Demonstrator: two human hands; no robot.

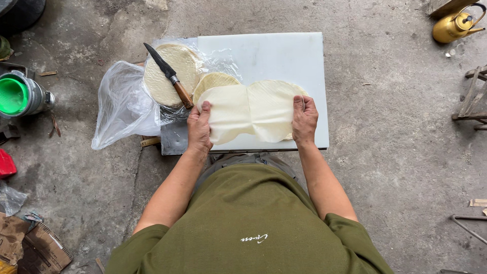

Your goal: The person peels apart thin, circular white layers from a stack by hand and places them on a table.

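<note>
A pale, thin round sheet of dough [248, 109], creased down its middle, lies on a white cutting board [284, 56]. My left hand [199, 128] grips its left edge and my right hand [304, 119] grips its right edge. Another yellowish round wrapper [215, 80] peeks out beneath it. A stack of round wrappers [162, 81] sits on clear plastic at the board's left. On that stack rests a knife [170, 75] with a dark blade and wooden handle.
A clear plastic bag [124, 104] spreads over the concrete floor left of the board. A metal can with green inside [18, 94] stands far left, a brass kettle [454, 25] far right, wooden stool legs [472, 99] at right, and cardboard [30, 246] at bottom left.
</note>
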